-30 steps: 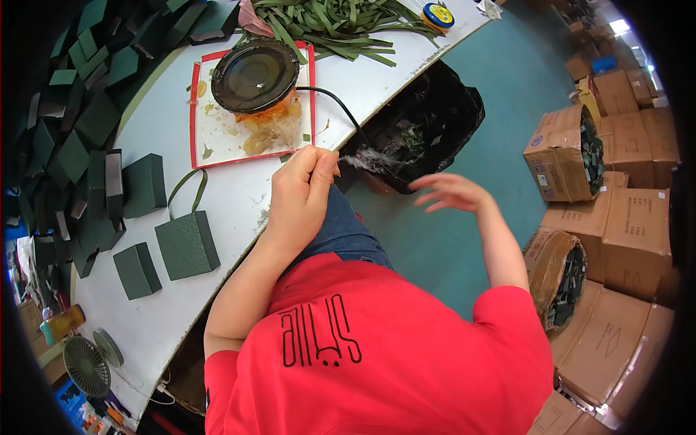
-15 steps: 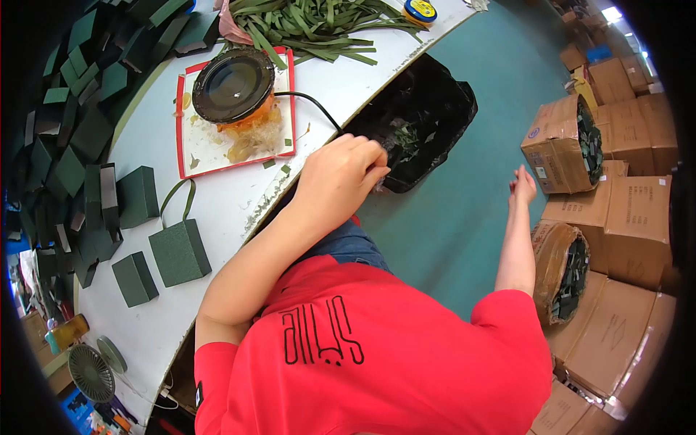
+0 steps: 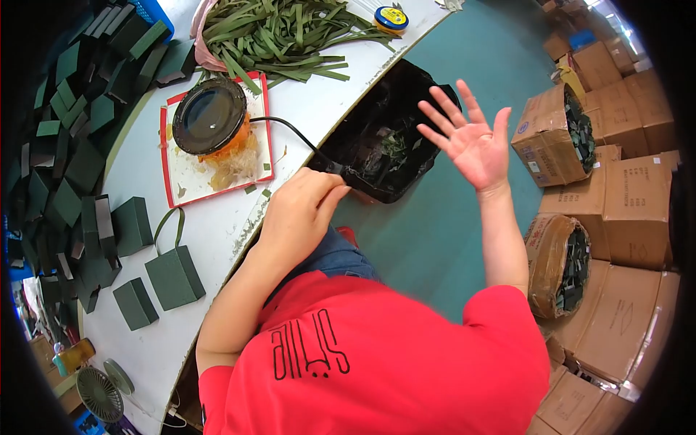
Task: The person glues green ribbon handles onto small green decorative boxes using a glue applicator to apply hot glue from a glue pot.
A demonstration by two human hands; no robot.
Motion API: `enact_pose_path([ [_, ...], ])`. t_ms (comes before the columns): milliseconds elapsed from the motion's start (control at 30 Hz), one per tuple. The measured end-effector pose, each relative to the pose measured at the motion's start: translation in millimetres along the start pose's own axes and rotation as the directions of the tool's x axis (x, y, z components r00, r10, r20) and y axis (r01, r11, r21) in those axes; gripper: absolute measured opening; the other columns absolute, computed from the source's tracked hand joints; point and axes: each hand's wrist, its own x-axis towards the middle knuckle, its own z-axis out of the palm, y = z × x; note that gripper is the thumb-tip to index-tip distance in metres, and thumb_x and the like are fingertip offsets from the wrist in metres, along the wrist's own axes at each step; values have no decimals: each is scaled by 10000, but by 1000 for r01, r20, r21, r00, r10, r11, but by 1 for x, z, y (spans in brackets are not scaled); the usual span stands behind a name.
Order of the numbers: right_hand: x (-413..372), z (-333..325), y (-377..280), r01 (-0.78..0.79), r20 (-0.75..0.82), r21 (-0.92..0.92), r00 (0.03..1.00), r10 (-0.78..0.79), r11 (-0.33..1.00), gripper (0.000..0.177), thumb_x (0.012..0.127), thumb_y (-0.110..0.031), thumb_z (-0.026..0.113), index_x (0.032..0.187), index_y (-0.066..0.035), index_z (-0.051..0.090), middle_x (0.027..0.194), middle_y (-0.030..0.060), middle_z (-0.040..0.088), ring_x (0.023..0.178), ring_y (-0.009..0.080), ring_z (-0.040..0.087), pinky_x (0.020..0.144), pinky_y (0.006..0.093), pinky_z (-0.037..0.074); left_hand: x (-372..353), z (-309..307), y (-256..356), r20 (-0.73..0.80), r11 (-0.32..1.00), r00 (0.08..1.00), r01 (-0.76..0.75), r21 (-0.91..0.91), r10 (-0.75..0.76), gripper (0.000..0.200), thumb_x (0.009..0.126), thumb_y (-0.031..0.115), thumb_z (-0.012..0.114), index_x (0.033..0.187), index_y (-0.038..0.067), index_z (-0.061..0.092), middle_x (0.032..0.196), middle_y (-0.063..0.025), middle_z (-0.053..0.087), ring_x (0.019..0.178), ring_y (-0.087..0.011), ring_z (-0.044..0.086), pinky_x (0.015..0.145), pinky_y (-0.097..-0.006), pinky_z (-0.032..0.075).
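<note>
My left hand is at the table edge beside the black bin bag, its thumb and fingers pressed together. What is between them, if anything, I cannot make out. Over the floor on the right, my right hand is raised with its palm showing, fingers spread and nothing in them. Left of my left hand, a round dark-topped pot with orange, glue-like crust and a black cord sits on a red-edged board. A dark green box with a ribbon loop lies near two plain green boxes.
Many green boxes are piled along the far left. Green ribbon strips and a blue-and-yellow tin lie at the table's far end. A small fan stands lower left. Cartons are stacked on the right, some filled with green pieces.
My right hand has risen and opened, its fingers now spread. My left hand has drawn back slightly from over the bin bag toward the table edge. The view has shifted slightly.
</note>
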Motion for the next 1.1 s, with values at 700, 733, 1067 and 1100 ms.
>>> enact_pose_path([
  [700, 45, 77, 79, 158, 176, -976, 979, -107, -152, 343, 998, -245, 615, 782, -2, 509, 681, 192, 556, 571, 369, 547, 552, 436, 443, -146, -122, -26, -369, 592, 855, 519, 617, -365, 620, 768, 252, 803, 1321, 83, 580, 1470, -140, 470, 1411, -357, 376, 1165, -545, 207],
  [733, 61, 69, 76, 132, 167, -966, 974, -150, -221, 377, 1012, -272, 599, 769, -2, 498, 594, 198, 490, 550, 382, 508, 536, 439, 411, -152, -123, -27, -368, 516, 832, 549, 657, -416, 658, 765, 298, 811, 1337, 87, 566, 1472, -141, 465, 1420, -363, 366, 1171, -575, 186],
  [1067, 171, 57, 112, 392, 473, -859, 854, -217, -329, 311, 872, -37, 663, 1182, -41, 637, 1194, 176, 646, 972, 356, 661, 820, 403, 541, -197, -154, -24, -402, 587, 790, 613, 528, -463, 845, 686, 327, 849, 1411, 58, 508, 1522, -182, 405, 1389, -421, 354, 1125, -528, 288],
  [1100, 184, 42, 116, 434, 567, -762, 806, -170, -481, 400, 861, -32, 653, 1256, -55, 597, 1237, 186, 630, 1126, 380, 620, 928, 443, 516, -197, -158, -25, -370, 634, 798, 603, 484, -476, 886, 663, 340, 864, 1418, 55, 499, 1524, -184, 400, 1385, -421, 355, 1122, -524, 299],
])
